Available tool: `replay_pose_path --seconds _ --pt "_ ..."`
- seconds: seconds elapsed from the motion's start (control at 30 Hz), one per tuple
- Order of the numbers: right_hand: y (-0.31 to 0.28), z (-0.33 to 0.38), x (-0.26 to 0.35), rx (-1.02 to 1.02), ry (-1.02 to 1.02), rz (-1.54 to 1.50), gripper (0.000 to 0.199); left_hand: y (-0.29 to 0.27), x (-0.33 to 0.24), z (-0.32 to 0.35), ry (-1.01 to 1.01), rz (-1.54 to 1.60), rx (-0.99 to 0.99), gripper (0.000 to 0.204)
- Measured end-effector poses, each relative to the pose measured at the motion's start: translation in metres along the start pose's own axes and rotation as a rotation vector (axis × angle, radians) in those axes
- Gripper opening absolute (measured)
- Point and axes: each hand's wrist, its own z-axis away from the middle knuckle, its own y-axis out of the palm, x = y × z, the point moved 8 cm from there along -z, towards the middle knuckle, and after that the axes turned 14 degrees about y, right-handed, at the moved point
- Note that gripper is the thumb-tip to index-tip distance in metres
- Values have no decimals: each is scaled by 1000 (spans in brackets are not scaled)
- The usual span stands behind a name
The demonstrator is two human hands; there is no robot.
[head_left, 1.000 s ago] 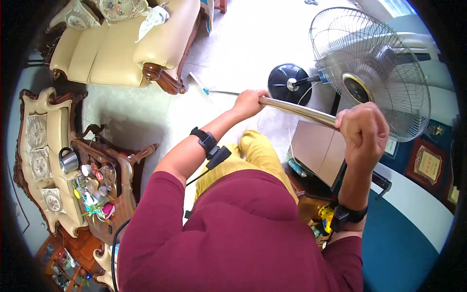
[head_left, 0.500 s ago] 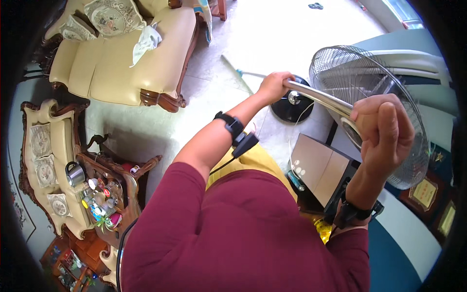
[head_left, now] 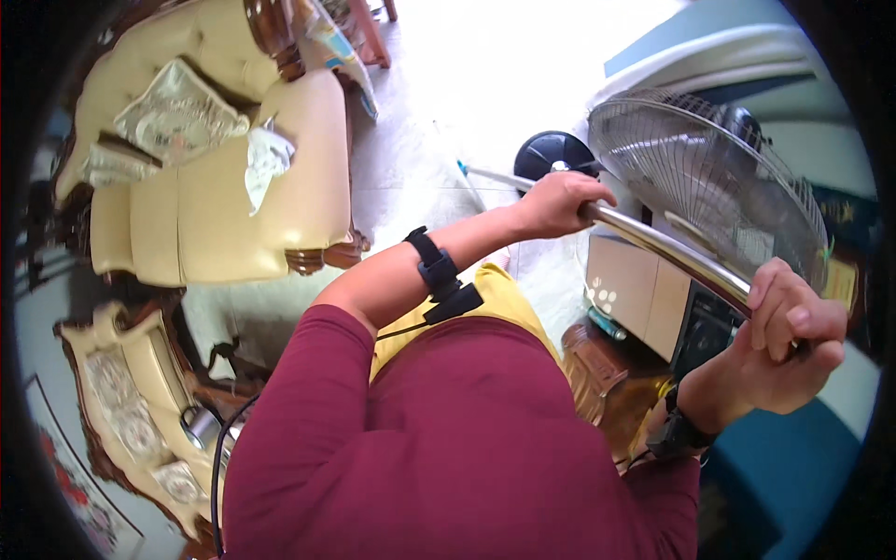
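Note:
Both my hands grip the long metal handle of a flat mop [head_left: 667, 245], which slants across in front of me. My left hand [head_left: 560, 203] is wrapped round the lower part of the handle. My right hand [head_left: 784, 336] closes over its upper end, at the right. Beyond my left hand the handle runs to a blue joint and a thin, pale mop head on the floor, faint against the glare. A standing fan [head_left: 709, 177] with a wire cage is just behind the handle, its black round base [head_left: 553, 154] close beyond my left hand.
A cream sofa [head_left: 224, 210] with a white cloth [head_left: 269, 163] stands at the left, a second carved sofa [head_left: 131, 401] nearer. At my right are a cabinet [head_left: 630, 285], a small bottle [head_left: 607, 322] and a carved wooden piece [head_left: 597, 364]. Pale tiled floor [head_left: 411, 168] lies ahead.
Both hands have shifted right and nearer with the mop handle, and my right hand is lower. The view has turned, so the sofas and fan base sit differently.

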Motion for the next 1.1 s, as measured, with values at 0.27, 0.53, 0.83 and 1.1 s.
replay_pose_path --seconds 0.27,0.53,0.83,1.1 --pt "97 24 50 -70 -59 184 44 -5 -74 41 23 251 353 33" --pt "102 36 67 -641 -37 527 41 -12 -136 14 -96 485 335 30" --pt "63 63 19 -636 -126 550 43 -29 -136 -9 -213 738 -44 23" --pt "50 272 -295 -319 1154 276 56 10 -84 19 -310 797 -89 16"
